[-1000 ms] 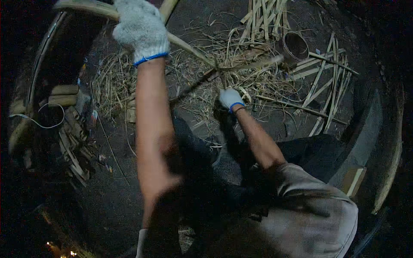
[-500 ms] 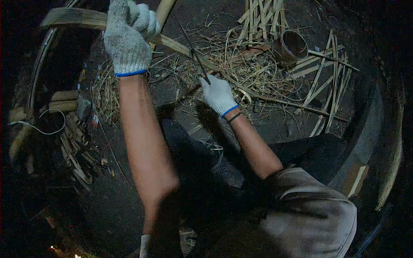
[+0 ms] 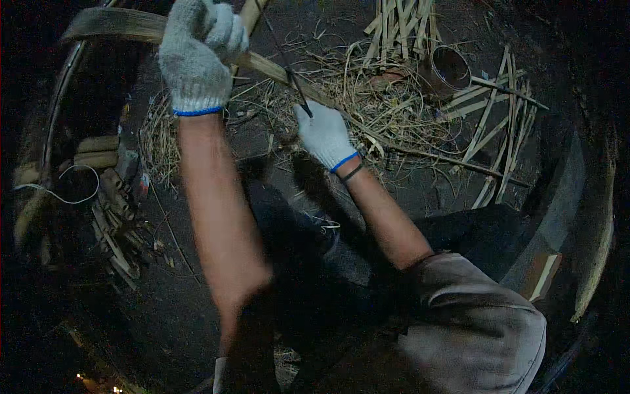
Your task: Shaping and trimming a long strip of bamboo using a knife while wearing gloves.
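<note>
My left hand [image 3: 197,59], in a white knit glove with a blue cuff edge, is closed around a long, pale bamboo strip [image 3: 269,68] at the upper left. One end of the strip curves away left of the glove; the rest slopes down to the right. My right hand [image 3: 325,136], gloved alike, is closed at the lower end of a thin, dark, knife-like tool [image 3: 278,44]. That tool points up and left and crosses the strip in view; whether they touch I cannot tell. My right fingers are partly hidden behind the glove's back.
Tangled shavings [image 3: 400,118] cover the ground ahead, beside a dark round container [image 3: 450,67]. Split strips [image 3: 492,131] lie crossed at right, with more strips [image 3: 401,26] at the top. Bamboo pieces [image 3: 118,210] and a white cord loop [image 3: 80,201] lie at left.
My right hand has shifted slightly left and up, and the dark tool has moved left with it. My left hand and the strip have hardly moved.
</note>
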Demonstrator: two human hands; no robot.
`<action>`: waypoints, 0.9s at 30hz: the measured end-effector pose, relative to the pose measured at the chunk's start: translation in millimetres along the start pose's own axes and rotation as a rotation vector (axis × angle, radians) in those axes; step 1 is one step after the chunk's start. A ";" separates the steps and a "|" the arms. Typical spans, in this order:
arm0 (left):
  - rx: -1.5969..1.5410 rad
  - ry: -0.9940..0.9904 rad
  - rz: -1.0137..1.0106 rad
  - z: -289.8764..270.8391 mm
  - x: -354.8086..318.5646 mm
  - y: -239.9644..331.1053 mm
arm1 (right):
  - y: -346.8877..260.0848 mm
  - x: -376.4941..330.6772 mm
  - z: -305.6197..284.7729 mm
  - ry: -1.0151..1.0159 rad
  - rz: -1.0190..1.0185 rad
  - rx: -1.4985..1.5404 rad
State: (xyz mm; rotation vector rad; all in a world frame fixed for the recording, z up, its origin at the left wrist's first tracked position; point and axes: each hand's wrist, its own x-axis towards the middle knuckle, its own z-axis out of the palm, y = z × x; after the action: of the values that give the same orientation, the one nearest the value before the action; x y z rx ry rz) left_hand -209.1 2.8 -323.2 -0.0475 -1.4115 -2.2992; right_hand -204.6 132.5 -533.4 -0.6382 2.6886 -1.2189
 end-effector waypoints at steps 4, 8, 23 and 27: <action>0.016 -0.015 0.028 -8.4 4.8 -2.7 | 31.7 6.9 12.6 -0.164 0.249 -0.065; 0.002 -0.004 0.018 -14.3 1.4 2.9 | 1.7 -0.7 -9.0 -0.137 0.108 -0.068; 0.039 0.066 0.028 -7.2 -3.9 9.1 | -11.0 -11.4 1.4 -0.021 0.052 -0.024; -0.044 0.035 0.014 -4.5 5.3 -3.8 | 79.3 -2.5 32.3 -0.271 0.371 -0.120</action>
State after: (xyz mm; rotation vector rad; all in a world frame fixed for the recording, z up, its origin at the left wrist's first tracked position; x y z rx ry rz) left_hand -214.5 -1.4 -327.2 -0.0309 -1.3389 -2.3083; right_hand -219.2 157.8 -613.9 -0.2721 2.5136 -0.8189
